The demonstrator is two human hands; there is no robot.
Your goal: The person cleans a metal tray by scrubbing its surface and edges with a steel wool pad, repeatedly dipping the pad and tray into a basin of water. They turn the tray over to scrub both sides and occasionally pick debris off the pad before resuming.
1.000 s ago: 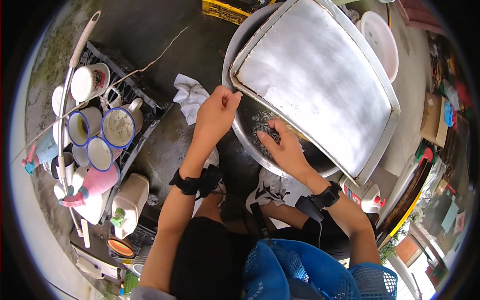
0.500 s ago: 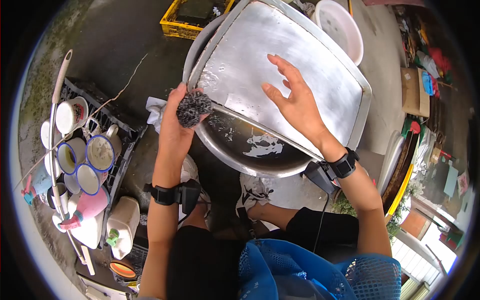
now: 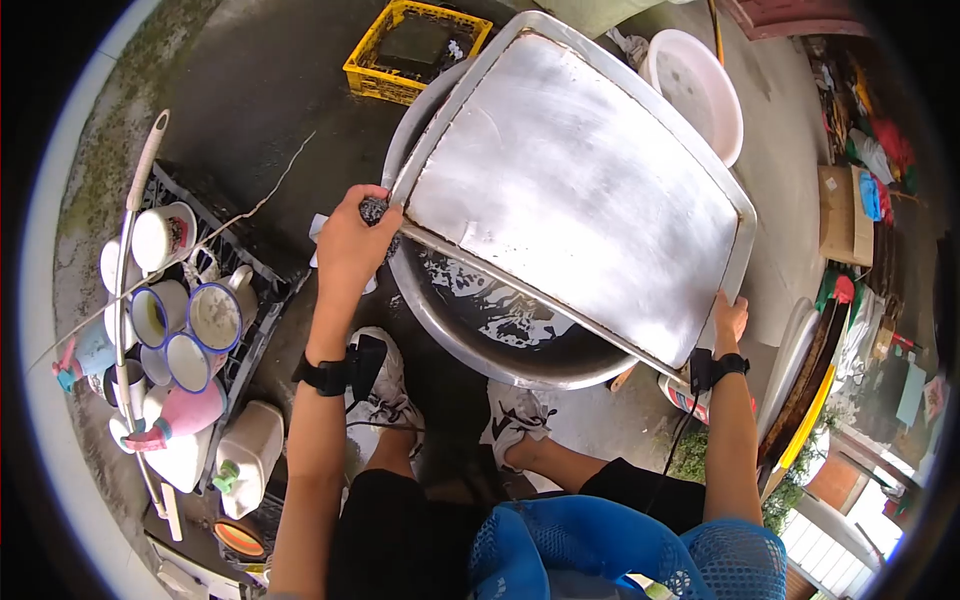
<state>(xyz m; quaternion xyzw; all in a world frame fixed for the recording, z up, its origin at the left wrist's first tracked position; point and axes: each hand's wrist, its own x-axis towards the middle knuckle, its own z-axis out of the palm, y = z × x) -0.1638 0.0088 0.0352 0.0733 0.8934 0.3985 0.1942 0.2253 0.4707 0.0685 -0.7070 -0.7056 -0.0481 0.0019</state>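
Note:
A wide, shallow metal tray (image 3: 575, 175) lies tilted across a large round metal basin (image 3: 462, 358) with dark, wet contents glinting inside. My left hand (image 3: 352, 240) is closed at the tray's left corner, with its fingers curled round a dark steel wool scrubber (image 3: 374, 211) that presses by the rim. On the opposite side, my right hand (image 3: 731, 322) grips the right edge of the tray. Part of its fingers is hidden behind the rim.
To the left, a black crate (image 3: 262, 290) holds several enamel mugs (image 3: 215, 318) and spray bottles. Behind the basin are a yellow crate (image 3: 398, 88) and a pale plastic tub (image 3: 735, 120). A cardboard box (image 3: 838, 215) sits far right.
My right hand has moved from above the tray to its right edge and taken hold. My left hand has turned over and closed at the left corner, still with the scrubber.

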